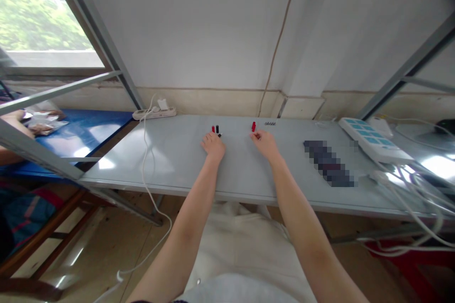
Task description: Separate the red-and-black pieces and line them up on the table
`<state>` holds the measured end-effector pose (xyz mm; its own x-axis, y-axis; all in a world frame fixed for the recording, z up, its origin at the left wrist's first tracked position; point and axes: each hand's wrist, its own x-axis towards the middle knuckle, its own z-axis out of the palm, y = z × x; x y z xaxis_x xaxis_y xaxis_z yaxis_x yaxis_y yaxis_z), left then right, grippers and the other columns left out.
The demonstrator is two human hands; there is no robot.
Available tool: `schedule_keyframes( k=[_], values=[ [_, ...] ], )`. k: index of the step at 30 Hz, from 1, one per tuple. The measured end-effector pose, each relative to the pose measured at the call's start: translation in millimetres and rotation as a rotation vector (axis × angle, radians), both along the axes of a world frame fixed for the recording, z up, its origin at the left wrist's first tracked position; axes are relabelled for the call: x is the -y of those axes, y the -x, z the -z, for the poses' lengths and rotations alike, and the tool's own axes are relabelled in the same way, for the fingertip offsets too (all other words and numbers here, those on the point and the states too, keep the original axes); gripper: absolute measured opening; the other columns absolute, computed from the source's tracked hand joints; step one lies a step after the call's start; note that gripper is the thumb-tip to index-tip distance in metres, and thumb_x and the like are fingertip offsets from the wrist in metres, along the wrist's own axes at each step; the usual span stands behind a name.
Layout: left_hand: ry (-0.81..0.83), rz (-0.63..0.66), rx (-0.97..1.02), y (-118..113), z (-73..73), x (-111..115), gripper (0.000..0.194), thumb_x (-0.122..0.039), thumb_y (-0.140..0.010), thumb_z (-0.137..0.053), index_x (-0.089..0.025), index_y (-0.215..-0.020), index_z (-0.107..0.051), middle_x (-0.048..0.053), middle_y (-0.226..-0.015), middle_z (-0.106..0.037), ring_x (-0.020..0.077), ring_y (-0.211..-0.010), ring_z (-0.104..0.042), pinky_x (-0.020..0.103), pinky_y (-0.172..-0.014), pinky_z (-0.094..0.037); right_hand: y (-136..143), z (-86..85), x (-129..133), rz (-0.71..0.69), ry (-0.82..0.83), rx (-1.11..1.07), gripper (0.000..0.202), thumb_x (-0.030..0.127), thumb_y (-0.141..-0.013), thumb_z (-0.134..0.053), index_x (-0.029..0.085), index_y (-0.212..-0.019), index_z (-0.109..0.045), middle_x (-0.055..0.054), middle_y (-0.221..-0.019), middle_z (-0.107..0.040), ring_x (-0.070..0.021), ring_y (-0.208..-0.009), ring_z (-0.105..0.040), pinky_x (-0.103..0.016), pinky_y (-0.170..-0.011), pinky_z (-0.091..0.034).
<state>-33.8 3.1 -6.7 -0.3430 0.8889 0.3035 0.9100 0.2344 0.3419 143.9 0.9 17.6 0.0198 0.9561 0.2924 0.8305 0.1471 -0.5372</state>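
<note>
On the grey table (177, 151), my left hand (213, 145) rests with its fingers spread, just in front of a small red cylinder (213, 129) and a small black cylinder (217, 129). A dark bit shows beside its fingertips. My right hand (263, 140) has its fingers drawn together in a pinch; what they hold is too small to name. Another red piece (253, 126) stands right behind those fingertips. A short row of small dark pieces (270, 123) lies behind my right hand, near the wall.
A white power strip (159, 113) with a cable is at the back left. To the right are a pixelated dark object (329, 163), a large white-and-blue socket block (373, 139) and coiled white cables. Another person's arm (16, 139) is at the far left.
</note>
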Motion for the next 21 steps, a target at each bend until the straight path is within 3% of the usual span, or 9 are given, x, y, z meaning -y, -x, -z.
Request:
schedule_keyframes(
  k=[3, 7, 10, 16, 21],
  values=[
    [0.024, 0.017, 0.002, 1.9, 2.2, -0.6, 0.031, -0.015, -0.078, -0.039, -0.01, -0.107, -0.049, 0.017, -0.107, -0.053, 0.0282, -0.106, -0.044, 0.042, -0.084, -0.035, 3.5, 9.3, 4.8, -0.122, -0.062, -0.014, 0.02, 0.031, -0.08, -0.047, 0.018, -0.081, -0.062, -0.005, -0.076, -0.064, -0.0148, -0.069, -0.056, -0.026, -0.066, -0.04],
    [-0.022, 0.079, 0.045, 2.3, 2.8, -0.5, 0.026, -0.015, -0.08, -0.04, -0.011, -0.102, -0.052, 0.018, -0.104, -0.055, 0.0303, -0.105, -0.045, 0.043, -0.084, -0.034, 3.3, 15.0, 5.4, -0.151, -0.098, -0.053, 0.021, 0.031, -0.08, -0.044, 0.019, -0.081, -0.061, -0.004, -0.074, -0.063, -0.0141, -0.068, -0.055, -0.025, -0.067, -0.039],
    [-0.102, 0.198, 0.124, -2.0, -0.9, 0.9, 0.021, -0.016, -0.08, -0.042, -0.013, -0.097, -0.053, 0.017, -0.102, -0.056, 0.0296, -0.104, -0.046, 0.043, -0.084, -0.034, 6.1, 14.8, 6.7, -0.117, -0.112, -0.079, 0.022, 0.032, -0.081, -0.043, 0.019, -0.08, -0.06, -0.004, -0.075, -0.063, -0.0151, -0.07, -0.055, -0.026, -0.067, -0.038],
    [-0.312, 0.655, 0.35, -21.9, -6.9, 6.6, 0.016, -0.018, -0.082, -0.043, -0.017, -0.095, -0.051, 0.008, -0.092, -0.059, 0.0183, -0.09, -0.052, 0.031, -0.081, -0.037, 12.9, 12.2, 10.1, 0.046, -0.215, -0.212, 0.035, 0.046, -0.085, -0.033, 0.017, -0.086, -0.052, -0.006, -0.074, -0.06, -0.0164, -0.066, -0.053, -0.026, -0.061, -0.035],
    [-0.296, 0.74, 0.633, -33.5, -4.9, 6.9, 0.013, -0.019, -0.077, -0.052, -0.017, -0.09, -0.052, 0.004, -0.084, -0.061, 0.0129, -0.078, -0.054, 0.026, -0.074, -0.04, 11.8, 9.5, 11.1, 0.121, -0.211, -0.218, 0.046, 0.054, -0.085, -0.022, 0.019, -0.073, -0.05, -0.004, -0.063, -0.056, -0.0166, -0.06, -0.05, -0.026, -0.056, -0.031]
  ],
)
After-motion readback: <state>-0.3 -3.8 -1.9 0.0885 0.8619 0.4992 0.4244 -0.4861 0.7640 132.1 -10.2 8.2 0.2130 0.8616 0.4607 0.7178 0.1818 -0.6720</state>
